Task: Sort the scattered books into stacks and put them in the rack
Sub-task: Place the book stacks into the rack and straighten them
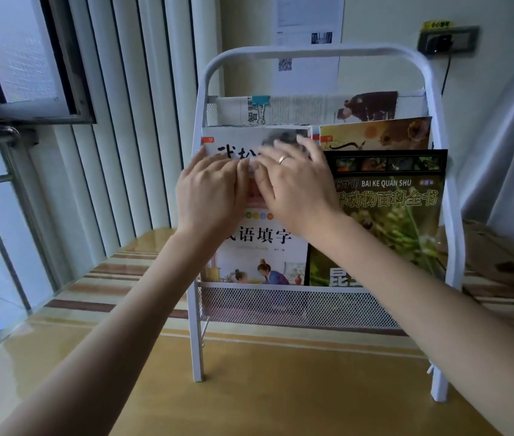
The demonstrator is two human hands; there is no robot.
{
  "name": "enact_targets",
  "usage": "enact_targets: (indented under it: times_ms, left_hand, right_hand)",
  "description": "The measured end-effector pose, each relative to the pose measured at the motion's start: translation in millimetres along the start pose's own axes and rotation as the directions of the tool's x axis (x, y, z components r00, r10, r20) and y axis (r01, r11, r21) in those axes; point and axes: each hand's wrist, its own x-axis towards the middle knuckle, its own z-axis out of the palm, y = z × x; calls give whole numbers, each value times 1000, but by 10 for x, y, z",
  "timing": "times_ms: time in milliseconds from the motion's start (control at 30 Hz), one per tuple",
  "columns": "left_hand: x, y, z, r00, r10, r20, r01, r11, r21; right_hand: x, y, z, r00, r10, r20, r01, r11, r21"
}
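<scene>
Both hands lie side by side, fingers fairly straight, on books in the left half of the white rack (447, 215) standing on the table (249, 388). The left hand (210, 187) and the ringed right hand (293, 180) press flat against the white book (265, 247), gripping nothing. Just right, the green book (384, 215) stands upright in the front tier, with a yellow book (375, 133) behind it.

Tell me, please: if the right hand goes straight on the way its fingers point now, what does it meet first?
The right hand points up and left across the white book; it would probably meet the left hand fingertips first, though depth is unclear.
</scene>
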Motion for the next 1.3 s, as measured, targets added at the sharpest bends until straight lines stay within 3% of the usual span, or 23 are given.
enact_targets:
  times_ms: [100, 200, 267, 433, 567, 667, 767, 833, 1000, 1133, 1200, 1233, 1300]
  left_hand:
    - [-8, -3, -66, 999, 22, 44, -20, 999, -39]
    - [57, -83, -152, 972, 54, 227, -30, 994, -107]
    - [62, -163, -220, 951, 108, 290, -82, 991, -102]
    - [85, -286, -256, 920, 247, 303, -238, 969, -68]
    - [104, -244, -257, 904, 166, 394, -155, 986, -60]
    - [124, -230, -347, 859, 186, 478, -194, 980, -33]
    - [107, -244, -437, 779, 215, 589, -248, 969, -27]
    - [98, -222, -448, 759, 197, 620, -218, 975, -44]
    - [103, -187, -473, 794, 167, 584, -169, 984, -51]
    - [167, -117, -571, 749, 141, 648, -146, 988, -46]
    - [276, -112, -669, 682, 76, 727, -2, 995, -102]
    - [340, -116, -703, 660, 46, 750, 129, 976, -174]
    - [459, -89, -675, 735, 9, 678, 254, 923, -287]
  right_hand:
    - [12, -4, -117, 984, -18, 175, 12, 999, 34]
    - [58, 43, -180, 952, -56, 300, 24, 994, 110]
    - [37, 86, -201, 959, -47, 281, 12, 992, 126]
    - [-47, 18, -183, 974, -16, 227, 28, 998, -53]
    - [-52, 96, -167, 971, -23, 239, 3, 996, 84]
    - [2, 214, -265, 923, -106, 371, 91, 994, 57]
    - [69, 281, -429, 811, -191, 553, 200, 979, 45]
    - [113, 249, -491, 755, -192, 627, 226, 974, 27]
    - [31, 146, -345, 843, -180, 507, 216, 976, -13]
    - [69, 158, -383, 803, -163, 574, 185, 982, 21]
    - [139, 185, -461, 785, -155, 600, 87, 986, 141]
    - [181, 215, -496, 819, -138, 557, 17, 976, 217]
    - [288, 365, -507, 940, 6, 342, -100, 961, 257]
